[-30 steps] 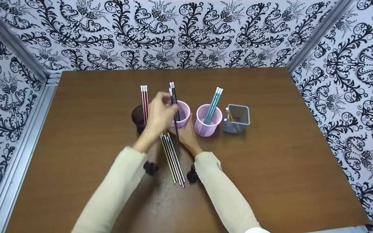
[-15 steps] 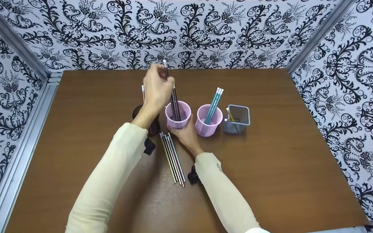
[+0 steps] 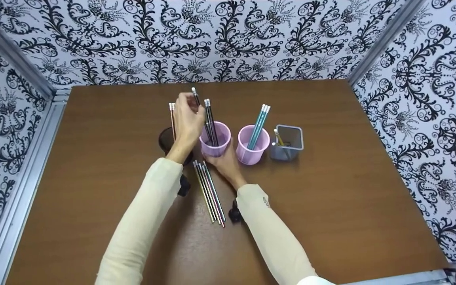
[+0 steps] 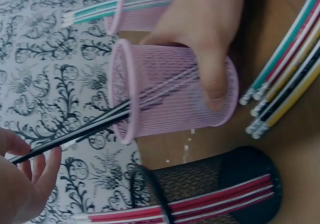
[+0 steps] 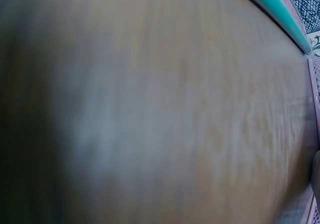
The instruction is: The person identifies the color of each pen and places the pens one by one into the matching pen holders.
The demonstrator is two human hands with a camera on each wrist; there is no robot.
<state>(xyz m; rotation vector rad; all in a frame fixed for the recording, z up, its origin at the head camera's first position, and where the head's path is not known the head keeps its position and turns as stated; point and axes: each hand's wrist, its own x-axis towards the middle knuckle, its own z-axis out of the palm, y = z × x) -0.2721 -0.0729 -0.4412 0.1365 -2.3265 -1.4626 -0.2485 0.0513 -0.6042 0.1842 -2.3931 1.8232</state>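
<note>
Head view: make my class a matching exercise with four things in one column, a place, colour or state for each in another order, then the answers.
1. Left hand
2. Right hand
3. Square holder
4. Loose pencil bundle

A. Grey, right end of the row
B. Holds a pink cup
C. Lies on the table
D. Pinches a black pencil

Pairs: 1-D, 2-B, 3-A, 4-C

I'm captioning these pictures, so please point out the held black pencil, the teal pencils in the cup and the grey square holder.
Black pencil (image 4: 84,129): left wrist view, on its shaft.
Teal pencils (image 3: 258,126): head view, mid-shaft.
Grey square holder (image 3: 279,154): head view, front wall.
</note>
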